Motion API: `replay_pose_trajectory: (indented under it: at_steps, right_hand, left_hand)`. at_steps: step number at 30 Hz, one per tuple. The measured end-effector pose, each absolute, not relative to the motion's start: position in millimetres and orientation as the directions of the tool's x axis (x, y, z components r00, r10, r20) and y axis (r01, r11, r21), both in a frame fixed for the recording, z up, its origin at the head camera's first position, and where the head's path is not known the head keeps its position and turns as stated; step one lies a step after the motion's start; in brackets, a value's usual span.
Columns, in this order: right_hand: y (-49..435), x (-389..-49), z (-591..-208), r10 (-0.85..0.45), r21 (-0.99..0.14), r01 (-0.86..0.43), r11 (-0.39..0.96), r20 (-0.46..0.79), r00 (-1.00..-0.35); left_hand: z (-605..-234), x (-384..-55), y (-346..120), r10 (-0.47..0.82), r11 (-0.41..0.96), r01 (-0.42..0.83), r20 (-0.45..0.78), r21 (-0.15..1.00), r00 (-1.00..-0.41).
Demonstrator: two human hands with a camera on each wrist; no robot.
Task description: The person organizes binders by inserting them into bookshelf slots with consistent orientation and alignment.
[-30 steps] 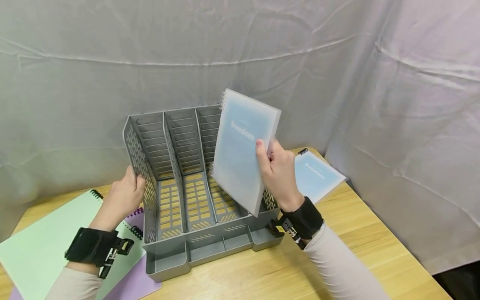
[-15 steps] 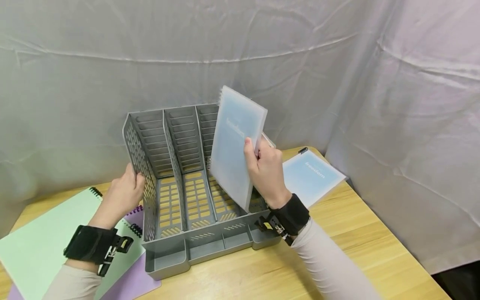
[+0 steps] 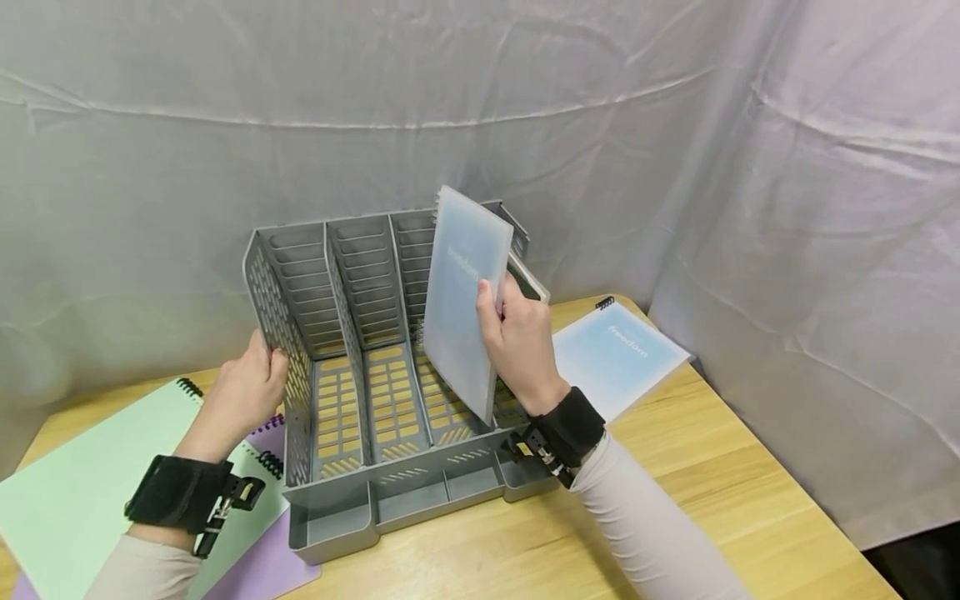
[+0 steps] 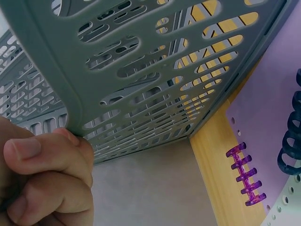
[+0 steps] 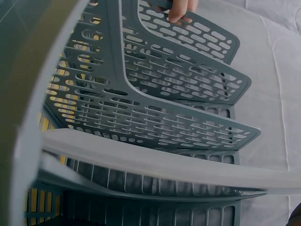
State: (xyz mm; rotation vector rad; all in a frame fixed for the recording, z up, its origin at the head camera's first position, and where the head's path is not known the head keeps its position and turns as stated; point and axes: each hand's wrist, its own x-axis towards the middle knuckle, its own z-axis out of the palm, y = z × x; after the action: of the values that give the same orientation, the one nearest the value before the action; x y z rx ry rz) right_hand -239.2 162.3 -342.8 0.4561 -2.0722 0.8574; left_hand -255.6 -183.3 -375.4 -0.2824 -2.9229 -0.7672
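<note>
A grey slatted file organizer stands on the table, with upright dividers and small trays along its front. My left hand grips the front edge of its left side wall, fingers curled round it. My right hand holds a blue spiral notebook marked "freedom", thumb on the cover. It stands upright over the right-hand part of the organizer, its spiral side toward the back. In the right wrist view the notebook's pale edge lies beside a divider. Behind my right hand shows a dark, white-edged flat item.
Green notebooks and a purple one lie at the left, partly under my left arm. Another blue "freedom" notebook lies on the wooden table at the right. A grey curtain hangs behind.
My right hand has moved left with the blue notebook, which has turned more edge-on to the head view. More of the organizer's right end now shows. The left hand stays at the side wall.
</note>
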Motion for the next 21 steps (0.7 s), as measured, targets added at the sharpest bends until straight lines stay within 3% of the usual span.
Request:
replay_pose_trajectory:
  at_steps: [21]
  right_hand:
    - [156.9, -242.6, -341.4, -0.035, -0.365, -0.568, 0.738, 0.819, -0.573]
  left_hand:
    - [-376.9, -256.4, -185.7, 0.159, 0.849, 0.207, 0.140, 0.486, -0.977]
